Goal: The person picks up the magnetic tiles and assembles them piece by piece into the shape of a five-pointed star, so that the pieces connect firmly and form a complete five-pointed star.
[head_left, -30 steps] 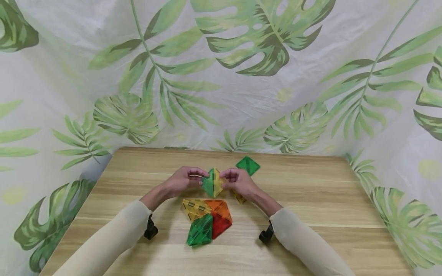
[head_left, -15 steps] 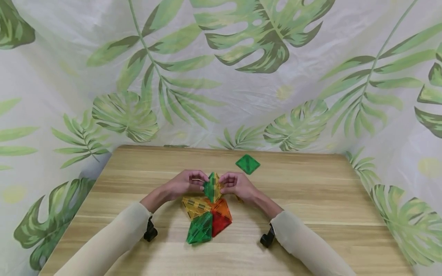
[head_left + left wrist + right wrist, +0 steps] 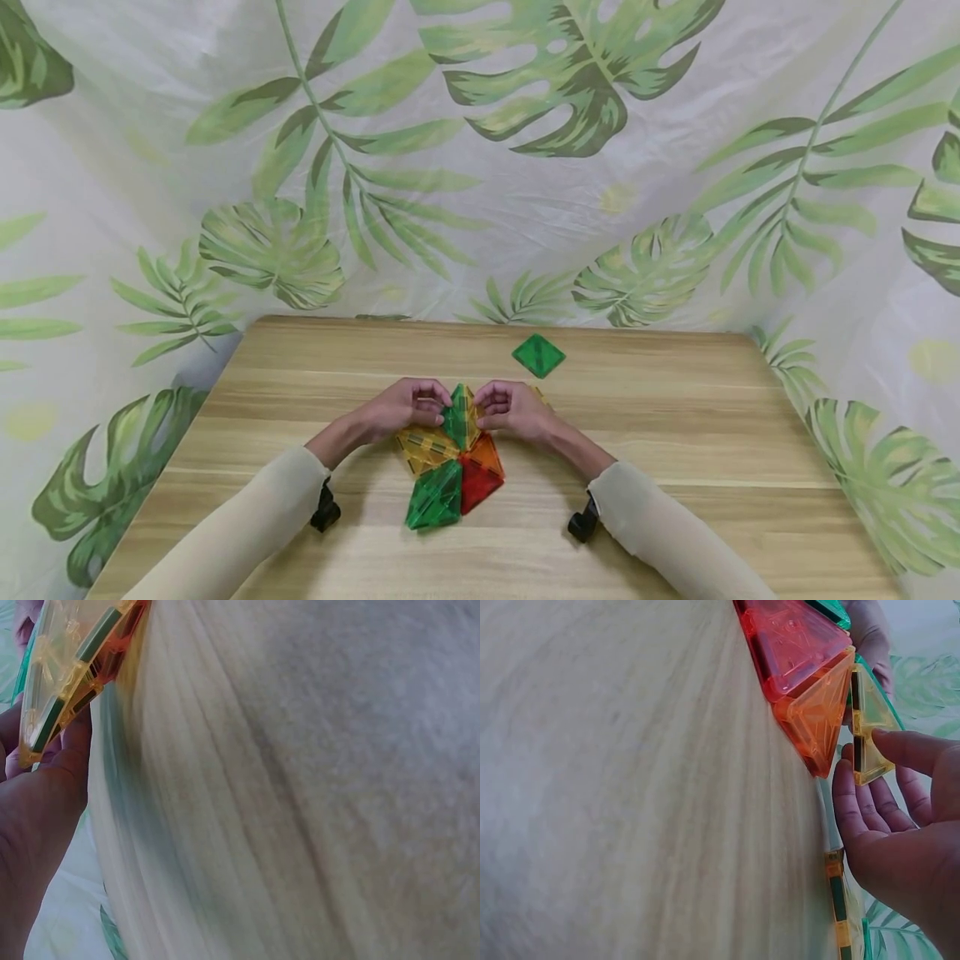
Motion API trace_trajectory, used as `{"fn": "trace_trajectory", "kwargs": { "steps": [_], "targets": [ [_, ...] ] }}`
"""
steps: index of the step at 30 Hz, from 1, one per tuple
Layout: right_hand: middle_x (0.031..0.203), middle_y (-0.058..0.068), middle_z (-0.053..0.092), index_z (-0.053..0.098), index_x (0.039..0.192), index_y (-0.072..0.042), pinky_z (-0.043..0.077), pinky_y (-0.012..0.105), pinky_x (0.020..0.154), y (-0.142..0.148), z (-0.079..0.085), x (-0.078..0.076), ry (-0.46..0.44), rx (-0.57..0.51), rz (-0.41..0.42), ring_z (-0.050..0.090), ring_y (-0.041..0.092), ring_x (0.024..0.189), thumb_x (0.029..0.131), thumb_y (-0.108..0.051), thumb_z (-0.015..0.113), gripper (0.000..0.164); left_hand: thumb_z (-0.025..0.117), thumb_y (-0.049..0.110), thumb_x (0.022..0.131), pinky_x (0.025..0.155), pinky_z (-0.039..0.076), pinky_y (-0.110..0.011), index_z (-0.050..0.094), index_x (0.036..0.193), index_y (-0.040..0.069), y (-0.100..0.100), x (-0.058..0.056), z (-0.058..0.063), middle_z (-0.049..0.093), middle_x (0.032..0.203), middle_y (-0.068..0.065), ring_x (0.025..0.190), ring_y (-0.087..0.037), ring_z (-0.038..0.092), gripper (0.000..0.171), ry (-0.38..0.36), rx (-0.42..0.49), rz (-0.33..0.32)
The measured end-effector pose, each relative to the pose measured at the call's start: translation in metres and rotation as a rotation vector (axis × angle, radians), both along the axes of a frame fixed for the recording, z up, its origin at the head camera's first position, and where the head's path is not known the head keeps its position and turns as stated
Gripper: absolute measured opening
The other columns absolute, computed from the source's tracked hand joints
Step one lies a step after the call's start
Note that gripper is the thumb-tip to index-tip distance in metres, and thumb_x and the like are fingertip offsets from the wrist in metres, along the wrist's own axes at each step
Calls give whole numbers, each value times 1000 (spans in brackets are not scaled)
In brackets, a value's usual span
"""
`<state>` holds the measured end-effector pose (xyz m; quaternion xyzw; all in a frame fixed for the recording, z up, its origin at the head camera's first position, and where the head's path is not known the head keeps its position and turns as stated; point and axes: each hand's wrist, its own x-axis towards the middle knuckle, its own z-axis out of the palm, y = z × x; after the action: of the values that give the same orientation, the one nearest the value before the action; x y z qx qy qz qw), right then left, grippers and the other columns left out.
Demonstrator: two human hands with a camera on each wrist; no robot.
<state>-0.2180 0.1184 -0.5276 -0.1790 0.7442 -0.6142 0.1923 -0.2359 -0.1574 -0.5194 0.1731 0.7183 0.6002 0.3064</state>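
Observation:
A joined pair of translucent magnetic tiles, one green (image 3: 456, 419) and one yellow (image 3: 871, 735), stands tilted at the far side of a cluster in the head view. My left hand (image 3: 405, 408) pinches the green side. My right hand (image 3: 521, 410) pinches the yellow side, thumb on its face in the right wrist view. The cluster has yellow tiles (image 3: 422, 452), green tiles (image 3: 437, 498), a red tile (image 3: 480, 483) and an orange tile (image 3: 815, 712), raised in peaks. Whether the held pair touches the cluster, I cannot tell.
A green diamond-shaped pair of tiles (image 3: 538, 356) lies near the back of the wooden table (image 3: 660, 417). Another yellow tile (image 3: 838, 900) lies partly hidden behind my right hand. A leaf-print cloth (image 3: 525, 225) hangs around the table's back and sides.
Both hands have brought the green and yellow pair toward me, down to the cluster's far side. The pair has folded narrower. The cluster itself looks unmoved.

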Motion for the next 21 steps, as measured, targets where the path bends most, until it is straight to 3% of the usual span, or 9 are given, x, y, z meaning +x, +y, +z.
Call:
{"fn": "trace_trajectory", "kwargs": {
  "steps": [5, 13, 17, 21],
  "targets": [
    [109, 16, 74, 69, 116, 4, 59, 25, 87, -1, 0, 3, 50, 17, 30, 71, 19, 100, 89, 4, 81, 30, 71, -9, 94, 85, 59, -27, 65, 117, -5, 0, 1, -2, 68, 112, -10, 100, -18, 67, 24, 25, -11, -6],
    [113, 15, 76, 72, 115, 2, 61, 29, 89, -5, 0, 12, 194, 128, 47, 75, 26, 106, 90, -2, 83, 28, 71, -2, 97, 90, 58, -29, 67, 118, -3, 1, 2, -2, 71, 116, -14, 108, -23, 68, 21, 89, -69, -14],
    [117, 13, 75, 74, 116, 0, 61, 31, 91, -8, 6, 21, 263, 174, 2, 75, 27, 108, 89, -4, 85, 30, 69, 0, 100, 91, 59, -34, 66, 120, -2, 3, 1, 1, 70, 120, -15, 112, -23, 68, 20, 93, -74, 4],
    [114, 14, 74, 75, 114, 0, 62, 38, 88, -12, 13, 39, 399, 244, -94, 73, 28, 103, 87, -12, 89, 34, 65, 3, 104, 97, 60, -42, 62, 128, -3, 5, -2, 8, 67, 130, -20, 121, -27, 68, 25, 79, -40, 19]
  ]
}}
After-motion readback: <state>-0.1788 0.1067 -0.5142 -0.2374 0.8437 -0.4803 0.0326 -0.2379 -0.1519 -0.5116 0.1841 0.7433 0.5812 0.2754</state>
